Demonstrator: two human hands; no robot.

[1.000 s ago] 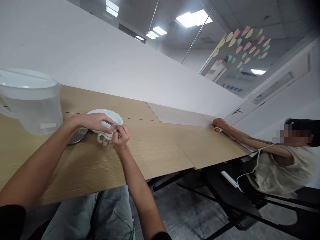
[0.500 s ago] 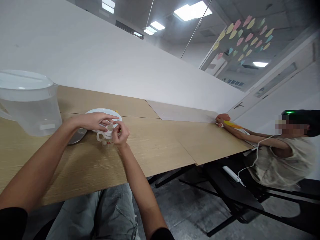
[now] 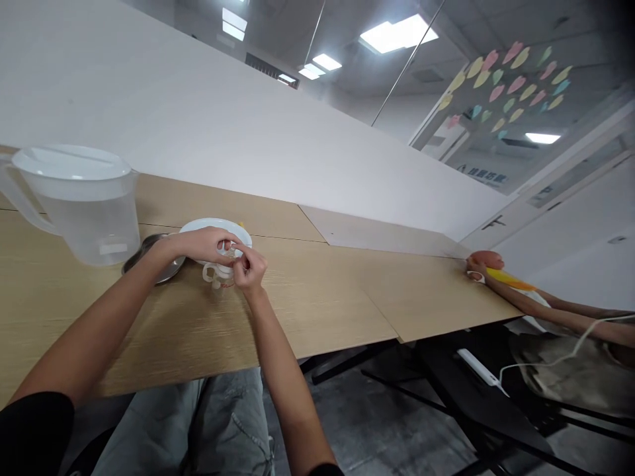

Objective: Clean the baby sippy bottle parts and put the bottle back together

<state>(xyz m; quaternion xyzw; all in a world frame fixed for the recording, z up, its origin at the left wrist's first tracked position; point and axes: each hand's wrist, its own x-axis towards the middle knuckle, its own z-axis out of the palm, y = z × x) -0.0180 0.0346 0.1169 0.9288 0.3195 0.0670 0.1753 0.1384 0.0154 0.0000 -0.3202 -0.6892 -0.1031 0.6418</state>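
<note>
A small clear baby bottle with a white handle and red print stands upright on the table in front of me. My left hand reaches over its top from the left, thumb and fingers curled in at the pale teat. From the right, my right hand pinches at the same top part, its fingertips meeting those of the left. The fingers cover most of the teat and collar. Just behind the hands lies a white plate, partly hidden. A shiny metal dish sits beneath my left forearm.
A large lidded plastic pitcher stands on the wooden table at the left. Along the back runs a white wall. At the far right, another person's arms hold a doll-like thing with yellow on it.
The view has shifted a little, so things sit further right. My left hand's fingers have curled in closer around the bottle's top, while my right hand keeps its pinch there.
</note>
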